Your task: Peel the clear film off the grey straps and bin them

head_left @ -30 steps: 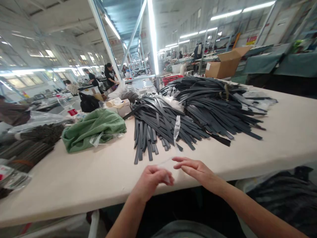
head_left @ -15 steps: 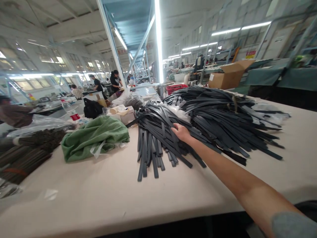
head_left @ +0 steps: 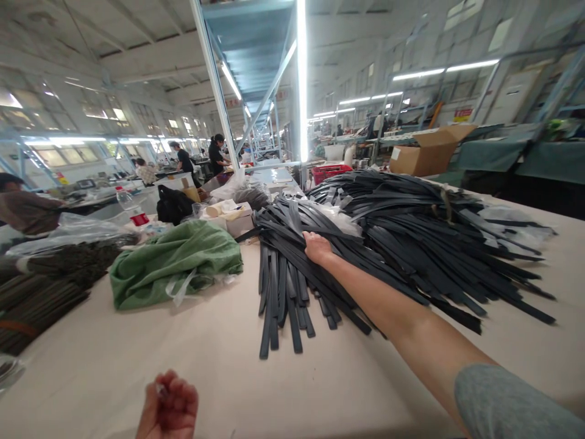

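My right hand (head_left: 316, 246) reaches far out over the big heap of dark grey strips (head_left: 402, 238) and its fingers curl down among the strips at the heap's left part. My left hand (head_left: 168, 407) rests near the table's front edge as a closed fist, with a small clear scrap seemingly pinched in it; I cannot make it out. A few strips (head_left: 278, 299) lie loose in front of the heap, pointing towards me.
A crumpled green cloth (head_left: 176, 259) lies left of the heap on the pale table (head_left: 219, 347). Dark bundles in plastic (head_left: 50, 274) sit at the far left. A cardboard box (head_left: 425, 155) stands behind the heap. Other people work at distant benches.
My right hand went from the table's near edge out onto the strip heap and closed into it. My left hand left view, then came back low at the front as a fist. The camera moved closer.
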Tool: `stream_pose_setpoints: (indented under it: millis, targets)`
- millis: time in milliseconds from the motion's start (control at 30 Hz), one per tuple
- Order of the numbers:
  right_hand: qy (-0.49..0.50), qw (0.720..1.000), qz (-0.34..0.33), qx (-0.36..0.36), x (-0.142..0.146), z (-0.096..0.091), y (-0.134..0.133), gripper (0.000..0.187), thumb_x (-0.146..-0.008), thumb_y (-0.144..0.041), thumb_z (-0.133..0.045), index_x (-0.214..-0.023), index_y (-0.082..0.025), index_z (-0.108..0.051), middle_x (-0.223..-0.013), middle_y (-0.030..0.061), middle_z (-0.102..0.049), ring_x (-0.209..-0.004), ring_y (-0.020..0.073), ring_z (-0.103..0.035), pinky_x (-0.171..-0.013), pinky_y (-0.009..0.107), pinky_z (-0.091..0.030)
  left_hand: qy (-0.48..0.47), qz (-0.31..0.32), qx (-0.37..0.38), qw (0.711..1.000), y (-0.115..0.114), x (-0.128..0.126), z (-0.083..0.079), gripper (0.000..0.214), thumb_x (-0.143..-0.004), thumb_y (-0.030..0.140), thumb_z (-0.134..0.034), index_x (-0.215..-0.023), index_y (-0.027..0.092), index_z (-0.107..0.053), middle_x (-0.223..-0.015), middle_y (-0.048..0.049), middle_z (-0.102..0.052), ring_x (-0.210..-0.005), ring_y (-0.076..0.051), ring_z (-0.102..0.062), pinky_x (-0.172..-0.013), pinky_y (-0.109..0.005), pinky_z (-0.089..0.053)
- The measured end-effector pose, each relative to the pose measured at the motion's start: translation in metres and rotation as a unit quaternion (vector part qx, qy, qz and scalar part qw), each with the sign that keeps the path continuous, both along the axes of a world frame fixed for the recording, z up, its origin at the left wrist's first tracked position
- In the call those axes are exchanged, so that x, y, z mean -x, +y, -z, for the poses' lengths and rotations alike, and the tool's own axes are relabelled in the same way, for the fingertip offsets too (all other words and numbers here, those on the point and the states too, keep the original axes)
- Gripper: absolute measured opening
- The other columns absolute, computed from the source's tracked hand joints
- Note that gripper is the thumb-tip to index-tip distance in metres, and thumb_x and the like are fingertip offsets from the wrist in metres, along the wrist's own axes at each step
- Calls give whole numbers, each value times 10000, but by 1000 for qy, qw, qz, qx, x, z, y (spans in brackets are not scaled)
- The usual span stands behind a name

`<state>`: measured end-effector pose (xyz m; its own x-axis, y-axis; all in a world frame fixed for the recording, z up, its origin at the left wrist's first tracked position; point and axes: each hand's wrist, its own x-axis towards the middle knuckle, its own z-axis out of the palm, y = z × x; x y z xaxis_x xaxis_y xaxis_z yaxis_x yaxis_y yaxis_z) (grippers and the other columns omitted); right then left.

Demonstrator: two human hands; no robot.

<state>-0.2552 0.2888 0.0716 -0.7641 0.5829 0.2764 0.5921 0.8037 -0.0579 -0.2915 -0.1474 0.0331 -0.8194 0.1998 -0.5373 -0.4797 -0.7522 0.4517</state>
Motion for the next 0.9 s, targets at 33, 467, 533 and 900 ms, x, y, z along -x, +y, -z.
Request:
stream_pose_setpoints:
  millis: [33, 467, 533, 900]
  targets:
    - [-11, 1000, -29, -6, -8, 2, -5, 360, -967, -339, -569, -1289, -178, -552, -1243, 96, -598, -1062, 229, -611, -911, 449, -517, -21, 18, -5, 1000, 9, -8, 7, 324, -984, 250, -455, -749, 188, -670, -700, 34, -726, -548, -79, -659, -577, -199, -575]
    - [-70, 994, -88, 2, -82, -17, -67, 252, -979, -260, -489, -1064, -105, -668, -1175, 161, -656, -1098, 271, -603, -927, 432, -452, -35, 197, -15, 980, 97, -116, 18, 139, -915, 101, -568, -864, 150, -687, -839, -47, -769, -673, -125, -729, -603, -213, -594]
    - [-79, 993, -86, 28, -98, -25, -88, 289, -969, -241, -461, -1009, -82, -699, -1067, 212, -699, -1009, 293, -654, -837, 402, -483, -27, 223, -23, 974, 113, -131, 18, 83, -897, 125, -608, -853, 144, -675, -932, -79, -767, -787, -160, -744, -633, -223, -596]
    - [-97, 874, -129, 459, -319, 31, -178, 434, -940, -369, -364, -714, -215, -701, -647, 55, -727, -530, 186, -668, -529, 263, -475, 39, 217, -104, 970, 159, -125, 3, 134, -944, 176, -555, -881, 134, -666, -915, -73, -747, -773, -127, -722, -712, -232, -591]
